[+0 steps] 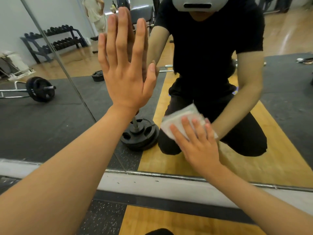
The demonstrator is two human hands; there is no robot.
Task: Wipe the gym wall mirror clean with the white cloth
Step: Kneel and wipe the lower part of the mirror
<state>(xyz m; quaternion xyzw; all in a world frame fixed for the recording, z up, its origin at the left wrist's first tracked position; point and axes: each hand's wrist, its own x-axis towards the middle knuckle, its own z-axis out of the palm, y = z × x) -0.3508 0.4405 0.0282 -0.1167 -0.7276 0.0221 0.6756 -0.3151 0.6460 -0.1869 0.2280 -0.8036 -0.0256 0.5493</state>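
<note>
Left hand [125,72]: flat, fingers straight, palm pressed against the wall mirror [288,116]. Right hand [198,143]: fingers extended, pressing the folded white cloth [179,121] to the lower glass, blurred. Reflected: kneeling person, weight plate [140,134], dumbbell rack [54,41].

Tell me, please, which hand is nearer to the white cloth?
Right. The right hand presses flat on the white cloth, low on the mirror; the left hand rests flat on the mirror higher and leftward, apart from the cloth.
</note>
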